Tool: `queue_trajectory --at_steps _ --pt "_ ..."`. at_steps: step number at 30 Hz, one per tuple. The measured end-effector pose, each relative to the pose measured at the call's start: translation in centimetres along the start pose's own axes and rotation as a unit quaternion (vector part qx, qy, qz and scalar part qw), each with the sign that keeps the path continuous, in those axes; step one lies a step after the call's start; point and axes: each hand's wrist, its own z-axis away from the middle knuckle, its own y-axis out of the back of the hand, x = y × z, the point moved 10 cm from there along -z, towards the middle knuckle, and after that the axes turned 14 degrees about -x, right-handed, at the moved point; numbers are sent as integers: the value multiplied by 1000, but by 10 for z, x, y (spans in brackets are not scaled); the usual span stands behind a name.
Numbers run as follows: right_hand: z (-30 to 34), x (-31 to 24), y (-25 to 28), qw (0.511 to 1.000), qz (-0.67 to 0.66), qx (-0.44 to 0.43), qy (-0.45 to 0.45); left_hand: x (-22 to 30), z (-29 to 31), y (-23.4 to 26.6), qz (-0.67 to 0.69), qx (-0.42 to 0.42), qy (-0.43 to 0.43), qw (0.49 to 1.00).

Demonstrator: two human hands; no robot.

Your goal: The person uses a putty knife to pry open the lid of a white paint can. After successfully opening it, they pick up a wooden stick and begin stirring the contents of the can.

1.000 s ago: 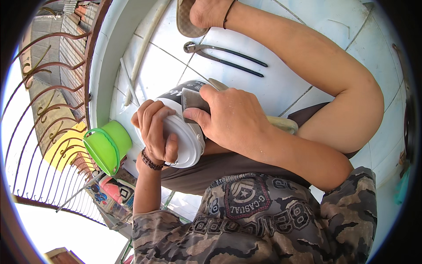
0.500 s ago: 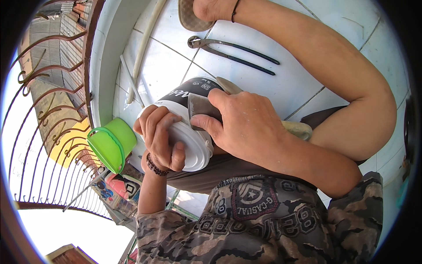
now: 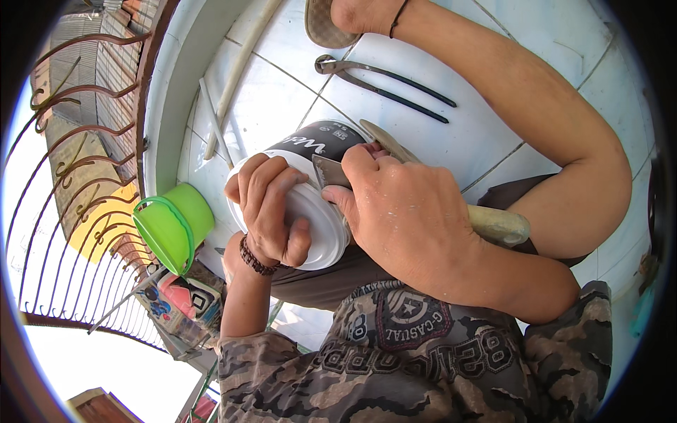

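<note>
A white plastic tub with a black label (image 3: pixel 328 139) lies tilted against my legs, its white lid (image 3: pixel 326 225) turned toward me. My left hand (image 3: pixel 266 201) grips the lid's edge with curled fingers. Closed around a flat-bladed metal tool is my right hand (image 3: pixel 412 204). The tool's grey blade (image 3: pixel 329 171) sticks out past the thumb, its corner at the lid's rim. Its pale handle (image 3: pixel 501 225) shows behind the hand. Beyond my knuckles is a rounded tan edge (image 3: pixel 386 139); whether it belongs to the tool I cannot tell.
Long-handled pincers (image 3: pixel 384 88) lie on the white tiled floor beyond the tub. A bright green bucket (image 3: pixel 187 218) stands at the left, near a metal railing (image 3: pixel 84 169). A pale pipe (image 3: pixel 243 70) runs along the low wall. My bent leg (image 3: pixel 536 106) frames the right side.
The blade has shifted right and down, with less of it showing and its corner now at the lid's rim. More of the handle shows. My left hand keeps its grip.
</note>
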Motion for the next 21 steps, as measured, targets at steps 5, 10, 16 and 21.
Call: queue_trajectory --at_steps 5,10,16,21 --pt "-18 22 -3 997 -60 -38 29 -1 -1 0 13 3 -6 1000" --pt "-34 37 -11 984 -142 -44 97 -1 0 0 12 9 -8 1000" --pt "-47 60 -50 945 -263 -192 27 1 -2 -1 11 -13 4 1000" --pt "-33 70 -80 857 -390 -318 -111 3 -1 -1 -1 -12 -4 1000"
